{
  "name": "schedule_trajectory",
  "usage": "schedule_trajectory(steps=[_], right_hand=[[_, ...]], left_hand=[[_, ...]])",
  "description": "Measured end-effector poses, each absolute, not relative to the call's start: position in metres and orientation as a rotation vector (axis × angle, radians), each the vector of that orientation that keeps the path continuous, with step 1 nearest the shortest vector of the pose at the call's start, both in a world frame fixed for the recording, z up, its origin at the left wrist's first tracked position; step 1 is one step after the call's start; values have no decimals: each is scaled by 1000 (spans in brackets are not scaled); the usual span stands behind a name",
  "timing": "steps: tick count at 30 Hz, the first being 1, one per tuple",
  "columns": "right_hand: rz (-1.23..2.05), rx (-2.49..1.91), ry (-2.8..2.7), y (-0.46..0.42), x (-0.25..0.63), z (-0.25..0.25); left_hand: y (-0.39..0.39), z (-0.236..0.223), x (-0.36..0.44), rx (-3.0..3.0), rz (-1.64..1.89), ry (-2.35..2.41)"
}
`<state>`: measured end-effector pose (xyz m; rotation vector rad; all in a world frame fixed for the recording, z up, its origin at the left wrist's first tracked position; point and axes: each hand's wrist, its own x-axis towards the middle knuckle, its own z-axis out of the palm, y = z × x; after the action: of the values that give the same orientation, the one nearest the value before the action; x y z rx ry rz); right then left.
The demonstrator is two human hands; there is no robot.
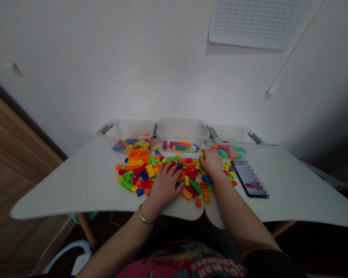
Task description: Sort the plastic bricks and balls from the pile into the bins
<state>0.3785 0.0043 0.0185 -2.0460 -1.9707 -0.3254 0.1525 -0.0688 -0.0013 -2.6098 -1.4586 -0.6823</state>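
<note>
Bricks (187, 180) lie beneath spread left fingers (172, 171); whether right fingers (206, 155) grip, I cannot tell.

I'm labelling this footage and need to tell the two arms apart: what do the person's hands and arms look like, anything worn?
Both hands are ungloved. The left hand has a thin, pale, silvery bracelet at its wrist. The right hand has none visible; a dark sleeve ends near that arm's elbow.
</note>
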Motion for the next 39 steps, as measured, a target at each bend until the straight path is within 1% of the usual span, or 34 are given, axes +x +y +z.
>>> schedule_trajectory(steps=[17, 25, 28, 33, 39], right_hand=[[-263, -2015, -1854, 7, 379, 19], [-195, -1960, -1848, 2, 381, 27], [-129, -1828, -1811, -3, 383, 30], [67, -1462, -1774, -24, 376, 19], [78, -1229, -1870, -50, 359, 8]], left_hand=[[-70, 2, 153, -2617, -646, -1492], [-69, 1, 152, -2618, -673, -1470], [-68, 1, 152, -2617, -714, -1485], [-66, 3, 150, -2615, -869, -1481], [-68, 12, 151, -2482, -960, -1472]])
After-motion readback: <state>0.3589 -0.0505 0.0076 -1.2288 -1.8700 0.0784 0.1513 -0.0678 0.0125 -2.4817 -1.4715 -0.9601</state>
